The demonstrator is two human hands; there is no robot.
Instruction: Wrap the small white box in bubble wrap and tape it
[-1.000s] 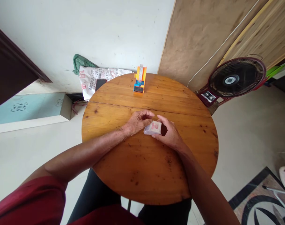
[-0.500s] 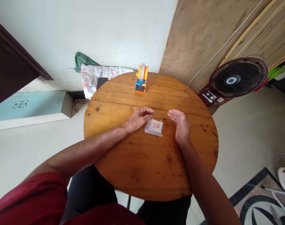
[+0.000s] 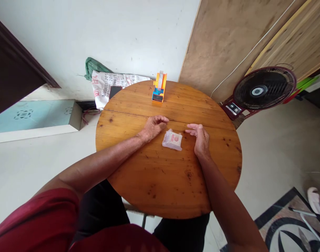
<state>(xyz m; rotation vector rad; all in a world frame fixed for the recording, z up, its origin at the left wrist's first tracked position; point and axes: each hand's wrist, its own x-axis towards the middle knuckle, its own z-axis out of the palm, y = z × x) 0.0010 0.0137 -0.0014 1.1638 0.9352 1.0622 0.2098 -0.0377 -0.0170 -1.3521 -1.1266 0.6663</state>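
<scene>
Lying on the bench in front of the tape dispenser, the wrapped packet, probably light, firm and slippery, is best pinched by its sides, left hand and right hand being held half-curled, empty.

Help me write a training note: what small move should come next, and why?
Perhaps bring the right hand in to the wrapped packet: it lies on the table between that hand and the left hand, and neither holds it.

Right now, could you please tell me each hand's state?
Left hand: open, loosely curled, holding nothing.
Right hand: open, empty, beside the pale rectangular plastic-wrapped pack.
</scene>
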